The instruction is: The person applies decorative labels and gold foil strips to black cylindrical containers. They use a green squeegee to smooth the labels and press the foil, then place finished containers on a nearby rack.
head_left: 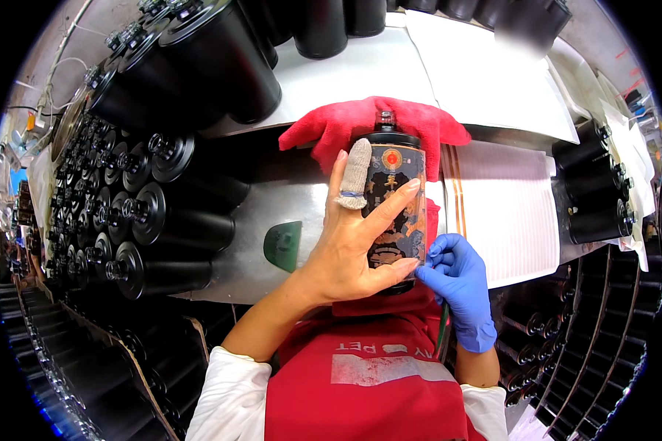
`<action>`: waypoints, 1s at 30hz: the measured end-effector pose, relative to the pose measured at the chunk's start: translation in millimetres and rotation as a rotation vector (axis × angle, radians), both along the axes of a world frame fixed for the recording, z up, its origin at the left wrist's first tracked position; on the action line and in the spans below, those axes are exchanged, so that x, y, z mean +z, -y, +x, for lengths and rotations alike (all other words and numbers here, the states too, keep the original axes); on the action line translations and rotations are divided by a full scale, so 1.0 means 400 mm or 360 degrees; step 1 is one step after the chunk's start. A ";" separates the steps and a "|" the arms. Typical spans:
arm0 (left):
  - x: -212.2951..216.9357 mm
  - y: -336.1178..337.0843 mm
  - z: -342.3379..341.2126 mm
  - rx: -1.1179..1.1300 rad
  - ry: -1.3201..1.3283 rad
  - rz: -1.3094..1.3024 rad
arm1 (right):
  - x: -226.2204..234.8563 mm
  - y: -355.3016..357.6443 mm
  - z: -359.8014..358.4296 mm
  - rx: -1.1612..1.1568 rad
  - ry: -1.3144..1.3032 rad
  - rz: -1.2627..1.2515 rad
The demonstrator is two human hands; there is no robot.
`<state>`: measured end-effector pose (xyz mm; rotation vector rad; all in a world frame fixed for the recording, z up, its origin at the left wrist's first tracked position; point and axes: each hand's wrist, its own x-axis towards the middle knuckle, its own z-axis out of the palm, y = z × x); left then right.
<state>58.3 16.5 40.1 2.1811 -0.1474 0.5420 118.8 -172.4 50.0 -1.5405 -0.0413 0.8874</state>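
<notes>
A black bottle (386,137) with a clear glass neck lies on a red cloth (412,114), neck pointing away from me. Round its body is a dark label (391,176) with copper-coloured figures and a red seal. My left hand (353,239), a knitted cot on one finger, presses the bottle with spread fingers; its thumb rests by the label's lower right edge. At that edge the fingertips of my blue-gloved right hand (456,283) are pinched together. A thin green strip (443,331) sticks out below the right hand; its grip on it is partly hidden.
A flat, dark green, round-sided piece (283,246) lies on the metal table (254,283). Many black bottles (176,220) lie stacked at left; others (599,184) lie at right. White ribbed sheets (504,213) are right of the cloth. Upright bottles (320,29) stand on a white-covered shelf (371,70).
</notes>
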 end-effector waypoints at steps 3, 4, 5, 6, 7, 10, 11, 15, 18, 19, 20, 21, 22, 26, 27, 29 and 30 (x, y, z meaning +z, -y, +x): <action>-0.018 0.009 -0.005 0.0026 0.0022 -0.0054 | -0.002 0.000 -0.001 -0.0006 0.0004 -0.0023; -0.025 0.017 -0.011 0.0064 0.0042 -0.0109 | -0.004 0.001 0.000 -0.0007 0.0002 -0.0026; -0.033 0.021 -0.014 0.0102 0.0061 -0.0165 | -0.007 0.002 0.000 -0.0008 0.0000 -0.0030; -0.040 0.015 -0.017 0.0074 0.0033 -0.0270 | -0.020 0.008 0.000 -0.0061 0.0009 -0.0017; -0.048 0.003 -0.023 0.0046 0.0004 -0.0376 | -0.041 0.015 0.000 -0.0113 0.0017 -0.0003; -0.061 -0.007 -0.032 0.0040 -0.0097 -0.0737 | -0.028 0.011 -0.008 -0.0189 -0.0008 0.0034; -0.063 -0.008 -0.032 0.0059 -0.0120 -0.0866 | -0.021 0.003 -0.013 -0.0201 -0.0025 0.0046; -0.085 0.016 -0.022 -0.0102 -0.0076 -0.0939 | -0.045 -0.023 -0.019 0.0094 0.0136 0.0059; -0.088 0.027 -0.029 -0.0050 -0.0079 -0.1013 | -0.043 -0.012 0.008 0.0164 -0.0169 0.0077; -0.087 0.023 -0.032 -0.0042 -0.0115 -0.0949 | -0.043 -0.006 0.014 0.0216 -0.0164 0.0076; -0.087 0.020 -0.036 -0.0033 -0.0151 -0.0887 | -0.043 0.001 0.020 0.0268 -0.0158 0.0074; -0.081 0.020 -0.033 -0.0050 -0.0117 -0.0902 | -0.041 0.002 0.026 0.0318 -0.0148 0.0078; -0.070 0.019 -0.029 -0.0069 -0.0084 -0.0918 | -0.037 0.001 0.030 0.0298 -0.0138 0.0102; -0.044 0.018 -0.027 -0.0048 -0.0251 -0.0899 | -0.030 -0.028 0.034 0.0274 0.0094 0.0102; -0.058 0.023 -0.026 -0.0070 -0.0196 -0.0980 | -0.046 -0.038 0.033 0.0311 0.0161 0.0104; -0.072 0.025 -0.028 -0.0042 -0.0231 -0.0945 | -0.091 -0.042 0.040 0.0311 0.0201 0.0253; -0.075 0.024 -0.034 -0.0011 -0.0248 -0.0927 | -0.076 -0.040 0.052 0.0356 0.0063 0.0178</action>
